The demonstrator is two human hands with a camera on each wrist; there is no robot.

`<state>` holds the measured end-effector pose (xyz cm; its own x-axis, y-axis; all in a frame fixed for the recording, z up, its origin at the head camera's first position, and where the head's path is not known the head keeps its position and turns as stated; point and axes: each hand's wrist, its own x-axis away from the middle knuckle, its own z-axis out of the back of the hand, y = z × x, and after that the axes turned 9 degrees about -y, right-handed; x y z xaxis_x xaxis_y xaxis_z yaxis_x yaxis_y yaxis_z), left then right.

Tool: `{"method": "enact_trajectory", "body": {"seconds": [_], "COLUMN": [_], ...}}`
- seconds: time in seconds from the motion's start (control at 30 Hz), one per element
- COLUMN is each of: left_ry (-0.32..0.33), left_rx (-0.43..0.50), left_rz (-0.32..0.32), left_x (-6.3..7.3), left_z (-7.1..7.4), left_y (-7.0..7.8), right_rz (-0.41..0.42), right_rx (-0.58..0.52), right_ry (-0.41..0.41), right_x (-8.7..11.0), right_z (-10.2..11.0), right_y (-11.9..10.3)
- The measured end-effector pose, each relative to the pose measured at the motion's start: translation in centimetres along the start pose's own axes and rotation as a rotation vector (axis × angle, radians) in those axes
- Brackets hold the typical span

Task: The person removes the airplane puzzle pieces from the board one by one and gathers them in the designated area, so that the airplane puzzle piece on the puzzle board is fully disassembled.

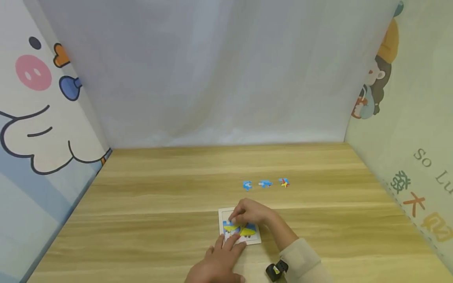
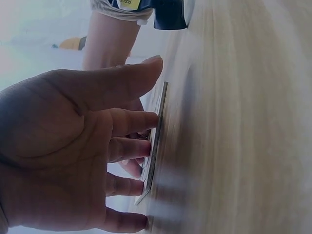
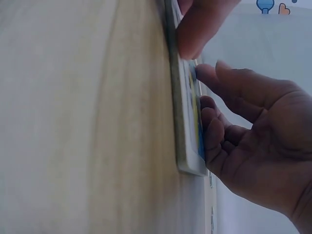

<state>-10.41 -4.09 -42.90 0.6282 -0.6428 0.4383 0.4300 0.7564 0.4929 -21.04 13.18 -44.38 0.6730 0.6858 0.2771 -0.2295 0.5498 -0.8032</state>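
Note:
A small jigsaw puzzle in a white frame (image 1: 257, 239) lies flat on the wooden table, its lower part filled with blue and yellow pieces (image 1: 249, 232). My left hand (image 1: 217, 261) rests its fairly straight fingers on the frame's near edge; the left wrist view shows those fingertips (image 2: 148, 147) along the edge. From the far right, my right hand (image 1: 252, 212) reaches over the puzzle. Its thumb and forefinger pinch at a puzzle piece in the upper left part, mostly hidden beneath them. In the right wrist view the right hand's other fingers (image 3: 214, 131) are curled beside the frame.
Beyond the frame, three loose pieces lie in a row: a blue one (image 1: 247, 185), a blue and white one (image 1: 265, 183), and one with red and yellow (image 1: 284, 182). A black wrist device (image 1: 276, 270) sits at the right sleeve. Printed cloth walls (image 1: 226, 78) surround the table.

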Motion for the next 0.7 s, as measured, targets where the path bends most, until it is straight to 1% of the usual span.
{"method": "enact_trajectory", "body": {"seconds": [0.1,0.37,0.5,0.7], "left_ry": [-0.013,-0.024,-0.020,0.004], "left_rx": [0.024,0.031,0.045,0.036], "left_rz": [-0.001,0.008,0.013,0.017], "left_x": [0.01,-0.01,0.02,0.03], "left_z": [0.23,0.32,0.23,-0.03], "left_y": [-0.02,0.23,0.26,0.31], "right_rz": [-0.001,-0.006,-0.006,-0.036], "right_rx": [0.003,-0.049,-0.043,-0.109], "right_ry": [-0.005,-0.012,0.001,0.002], "right_x": [-0.11,0.00,-0.02,0.06], "right_z": [0.19,0.07,-0.10,-0.25], "right_y": [-0.13,-0.35,-0.33,-0.23]}}
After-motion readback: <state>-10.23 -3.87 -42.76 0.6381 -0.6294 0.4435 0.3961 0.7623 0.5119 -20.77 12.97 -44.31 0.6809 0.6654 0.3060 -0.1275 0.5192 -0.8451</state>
